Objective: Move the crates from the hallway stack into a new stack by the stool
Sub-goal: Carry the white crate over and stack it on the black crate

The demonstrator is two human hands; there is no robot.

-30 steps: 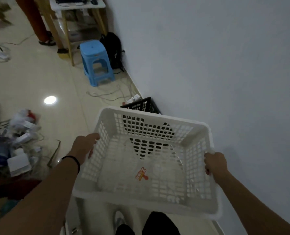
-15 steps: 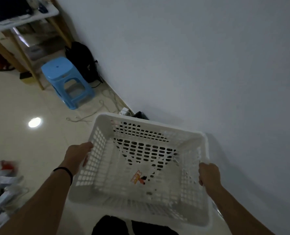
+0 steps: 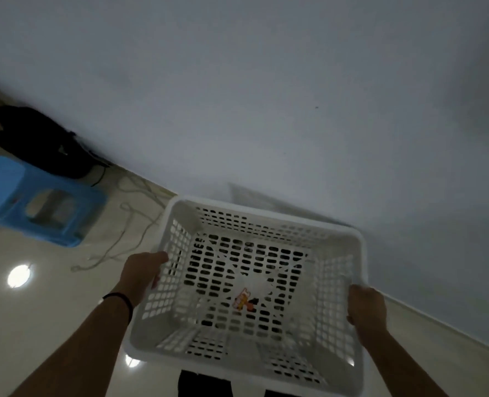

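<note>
I hold a white perforated crate (image 3: 266,222) level in front of me, close to the wall. My left hand (image 3: 143,272) grips its left rim and my right hand (image 3: 365,309) grips its right rim. A small orange sticker lies on the crate's bottom. Dark shapes show through the bottom holes, likely the black crate beneath, but it is mostly hidden. The blue plastic stool (image 3: 34,200) stands on the floor at the left, about a crate's width away.
A grey wall (image 3: 294,96) runs diagonally right behind the crate. A black backpack (image 3: 37,140) leans against the wall behind the stool. Loose cables (image 3: 128,224) trail over the shiny tile floor between stool and crate.
The view has swung right toward the wall. The crate has moved over the black crate, which now shows only through the holes. The stool has shifted to the left edge.
</note>
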